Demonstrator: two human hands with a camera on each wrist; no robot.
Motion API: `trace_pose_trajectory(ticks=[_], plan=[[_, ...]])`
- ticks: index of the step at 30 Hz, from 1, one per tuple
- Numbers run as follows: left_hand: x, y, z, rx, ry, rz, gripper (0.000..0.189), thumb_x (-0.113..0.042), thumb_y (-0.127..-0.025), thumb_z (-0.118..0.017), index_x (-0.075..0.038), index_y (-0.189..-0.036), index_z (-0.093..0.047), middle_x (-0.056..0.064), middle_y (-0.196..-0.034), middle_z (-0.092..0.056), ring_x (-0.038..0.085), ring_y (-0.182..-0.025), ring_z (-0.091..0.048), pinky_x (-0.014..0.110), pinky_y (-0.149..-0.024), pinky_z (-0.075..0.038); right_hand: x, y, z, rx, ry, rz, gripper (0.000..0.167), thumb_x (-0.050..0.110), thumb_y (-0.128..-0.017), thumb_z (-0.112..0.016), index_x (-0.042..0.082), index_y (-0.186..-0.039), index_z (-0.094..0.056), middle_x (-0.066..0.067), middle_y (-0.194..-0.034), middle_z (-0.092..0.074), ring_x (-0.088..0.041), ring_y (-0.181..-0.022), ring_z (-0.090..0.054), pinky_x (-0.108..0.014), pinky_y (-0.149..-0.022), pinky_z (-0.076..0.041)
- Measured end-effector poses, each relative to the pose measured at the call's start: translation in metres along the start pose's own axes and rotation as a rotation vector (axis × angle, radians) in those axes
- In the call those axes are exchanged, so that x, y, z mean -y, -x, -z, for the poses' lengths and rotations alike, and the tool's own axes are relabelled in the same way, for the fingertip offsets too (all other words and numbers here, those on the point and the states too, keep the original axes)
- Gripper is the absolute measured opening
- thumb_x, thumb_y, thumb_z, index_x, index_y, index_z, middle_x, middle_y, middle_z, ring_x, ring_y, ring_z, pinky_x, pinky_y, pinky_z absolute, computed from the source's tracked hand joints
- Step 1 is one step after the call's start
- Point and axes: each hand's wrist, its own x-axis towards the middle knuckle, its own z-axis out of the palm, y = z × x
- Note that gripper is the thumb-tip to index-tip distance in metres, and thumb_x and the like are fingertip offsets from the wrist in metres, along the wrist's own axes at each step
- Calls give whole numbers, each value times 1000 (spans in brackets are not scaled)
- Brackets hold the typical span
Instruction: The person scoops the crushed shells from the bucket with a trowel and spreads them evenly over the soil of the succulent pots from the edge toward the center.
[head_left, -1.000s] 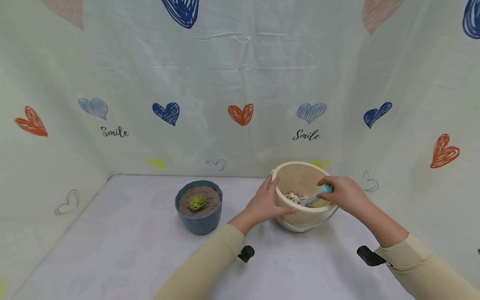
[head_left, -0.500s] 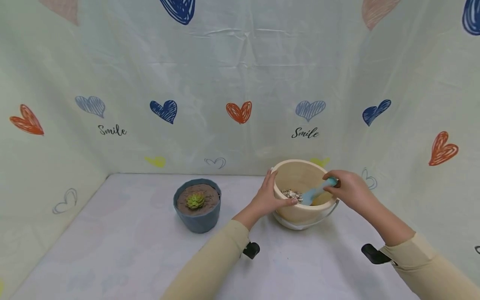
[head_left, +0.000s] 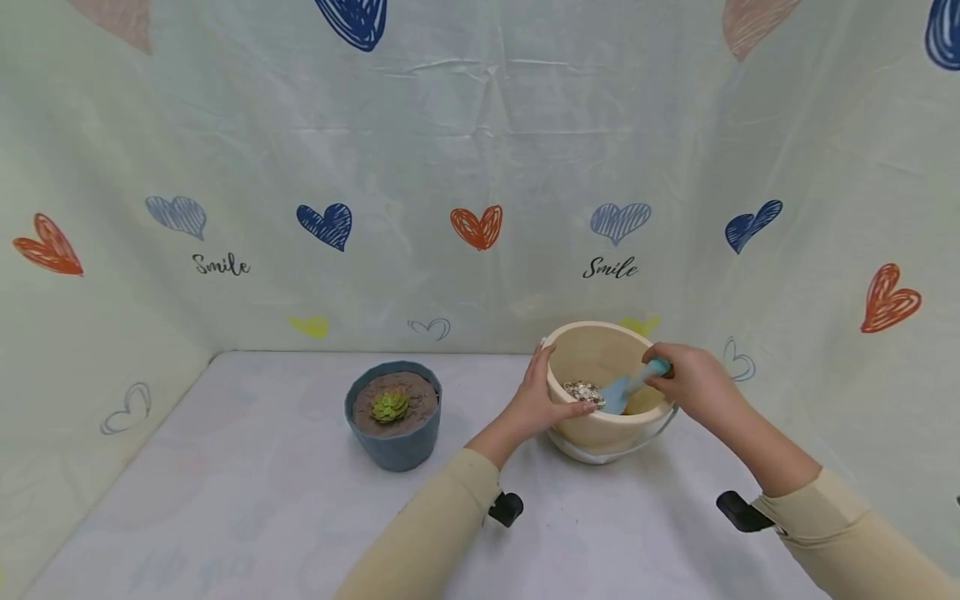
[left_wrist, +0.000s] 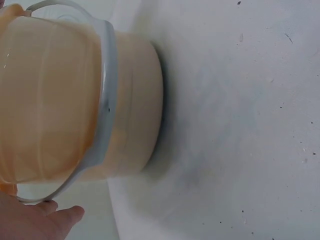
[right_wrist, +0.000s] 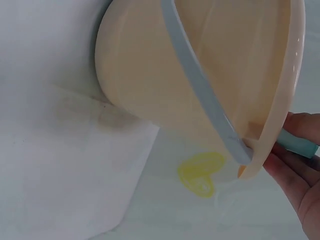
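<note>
A cream plastic bucket (head_left: 611,429) stands at the right of the table, a pale bail handle (left_wrist: 107,90) hanging down its side. My left hand (head_left: 534,402) holds its left side, thumb at the front rim and fingers spread along the outer wall. Inside lies a heap of mixed light and dark gravel (head_left: 581,390). In my right hand (head_left: 693,383) is a small light-blue shovel, pinched by its handle (right_wrist: 298,144) over the right rim. The shovel's blade (head_left: 615,395) tilts down to the right edge of the gravel. My right fingers are right at the rim in the right wrist view.
A blue-grey pot (head_left: 397,450) left of the bucket holds brown soil and a green succulent (head_left: 391,406). The white-covered table (head_left: 262,500) backs onto a curtain (head_left: 412,150) printed with hearts. Small dark specks dot the table in the left wrist view.
The shovel first drew back right, showing more of its blade, then tipped a little lower beside the gravel. My left thumb has slid slightly up the front rim.
</note>
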Motion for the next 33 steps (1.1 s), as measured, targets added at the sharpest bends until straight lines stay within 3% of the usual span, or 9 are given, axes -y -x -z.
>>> trace_pose_trajectory(ticks=[10,22,33], plan=[[2,1,-2,-11,27,-8,108,-35,-77,-84,-20,-157,-13,9,-163,0,31,-147,-11,51,-113,-22,-3,-2,-20,-34,-55,43,19,-1,-81,-77,1,-94,-63,-4,-78,-62,-20,-69,-55,-28,-56,-50],[1,3,-2,-6,30,-12,108,-38,-77,-84,-21,-157,-13,9,-163,0,33,-146,-12,52,-113,-23,-2,-2,-37,-65,-192,32,20,-6,-82,-74,1,-95,-61,-7,-83,-64,-21,-74,-59,-27,-60,-53],[2,1,1,11,31,-20,111,-37,-76,-84,-20,-157,-10,7,-163,2,32,-146,-10,52,-113,-22,1,-3,-40,-73,-233,18,20,-10,-82,-72,0,-94,-60,-9,-85,-65,-24,-77,-64,-25,-61,-54]])
